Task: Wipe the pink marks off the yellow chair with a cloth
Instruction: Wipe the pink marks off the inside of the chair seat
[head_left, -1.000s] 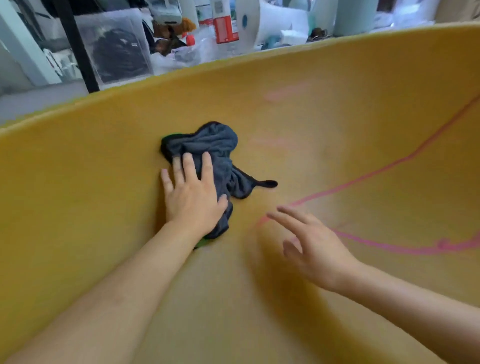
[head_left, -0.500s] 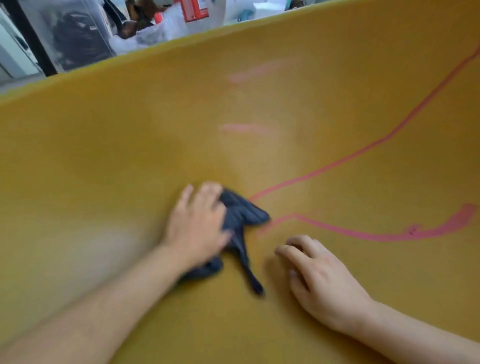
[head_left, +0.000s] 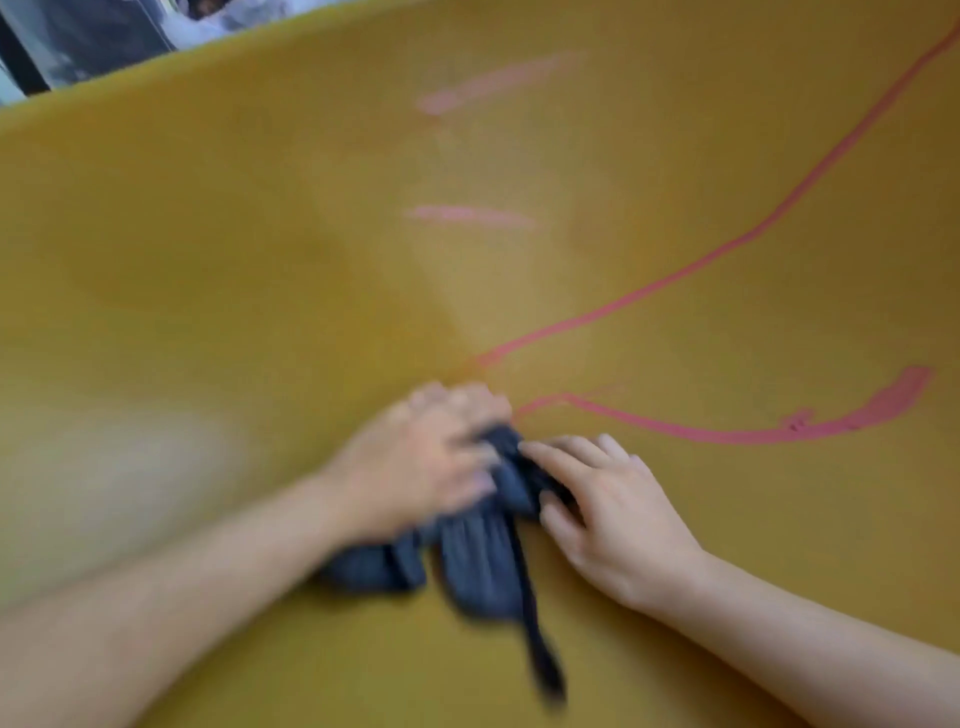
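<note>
Left hand (head_left: 421, 457), blurred, grips the bunched dark cloth (head_left: 483, 561) with curled fingers. Right hand (head_left: 613, 514) rests straight fingers on the cloth's right edge. Cloth lies on the yellow chair (head_left: 208, 260), just left of the pink marks (head_left: 727, 434).

Dark cloth (head_left: 478, 564) bunched on yellow chair (head_left: 208, 260) nr pink marks (head_left: 878, 405).

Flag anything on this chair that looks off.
Pink marks mar the yellow chair: two long lines at right, two faint smudges higher up. The left hand grips the bunched dark blue cloth; the right hand touches it.
</note>
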